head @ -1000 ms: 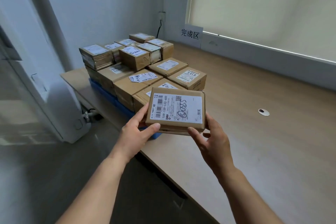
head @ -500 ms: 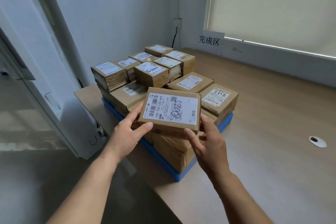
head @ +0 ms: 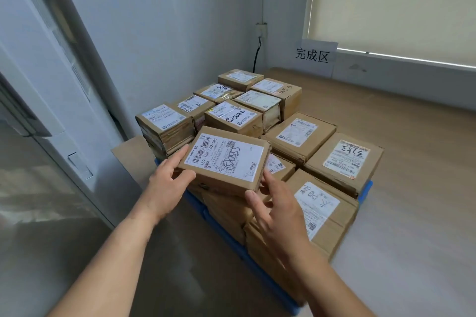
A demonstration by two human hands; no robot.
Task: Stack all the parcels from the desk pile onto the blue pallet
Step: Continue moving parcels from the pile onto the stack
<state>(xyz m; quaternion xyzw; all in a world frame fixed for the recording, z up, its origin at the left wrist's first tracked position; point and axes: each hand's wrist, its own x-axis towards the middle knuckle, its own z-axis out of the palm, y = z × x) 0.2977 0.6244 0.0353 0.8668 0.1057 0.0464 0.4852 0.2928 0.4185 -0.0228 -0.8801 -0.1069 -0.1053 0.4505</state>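
Clamped two-handed: your left hand point(head: 167, 185) grips parcel point(head: 226, 159) at left edge, right hand point(head: 278, 208) pinches lower-right corner. Placing step, frame centre. Next: set flat atop stack point(head: 301, 134) on blue pallet point(head: 367, 189), release.

parcels point(head: 298, 134) stacked on pallet point(head: 367, 189), pallet on desk point(head: 412, 162), sign point(head: 313, 55) behind

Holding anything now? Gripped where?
A flat parcel, in both hands: the left hand grips its left end, thumb on the near side; the right hand pinches its near right corner.
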